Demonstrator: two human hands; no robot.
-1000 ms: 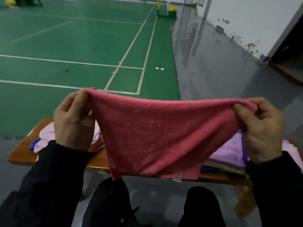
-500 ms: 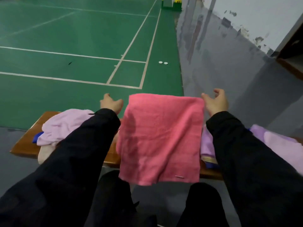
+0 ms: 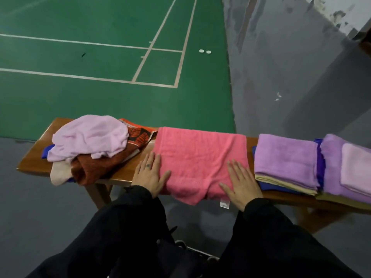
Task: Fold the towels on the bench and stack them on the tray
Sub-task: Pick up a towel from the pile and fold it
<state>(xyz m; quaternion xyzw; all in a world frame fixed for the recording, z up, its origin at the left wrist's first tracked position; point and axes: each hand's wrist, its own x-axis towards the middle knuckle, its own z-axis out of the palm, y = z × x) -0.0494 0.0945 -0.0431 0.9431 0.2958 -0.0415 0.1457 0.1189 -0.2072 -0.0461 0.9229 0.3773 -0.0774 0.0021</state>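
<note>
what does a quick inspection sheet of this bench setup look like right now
surface: long brown wooden bench, towels along its top.
job's things: pink terry towel spread flat in the middle, near edge hanging over the front; folded lilac towel stack to its right; tray not clearly seen.
clutter: loose heap on the left, pale pink crumpled towel over an orange-red patterned towel.
hands: left hand flat at the pink towel's left edge; right hand flat on its right part.
cables: nothing seen.
surroundings: green sports court floor, grey concrete floor.
</note>
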